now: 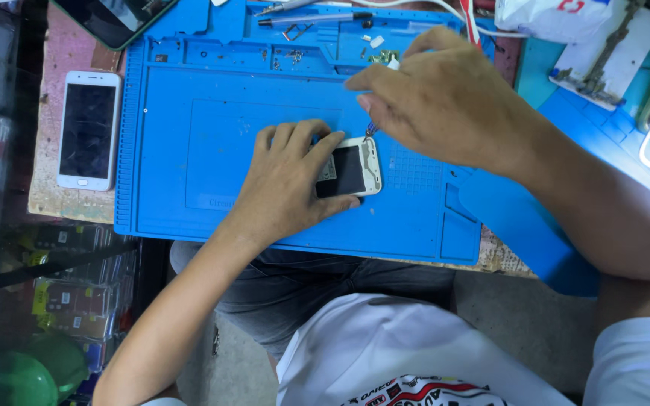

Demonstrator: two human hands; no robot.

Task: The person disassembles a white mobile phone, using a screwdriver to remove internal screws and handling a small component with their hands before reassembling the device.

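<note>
Head view: small white phone [353,170] with a dark panel lies flat on the blue work mat [189,150], near the mat's middle, right of centre. Left hand [287,184] covers the phone's left part; fingers pressed down on it and thumb along its lower edge, pinning it to the mat. Only the phone's right end shows beyond the fingertips. Right hand [441,101] hovers just above and to the right of the phone, fingers pinched closed on a thin tool [371,128] whose tip meets the phone's top right corner; most of the tool is hidden under the hand. Mat's upper tray compartments hold small screws and parts [293,54]. A second white phone [87,129], screen dark, lies face up on the bench left of the mat, well apart.
</note>
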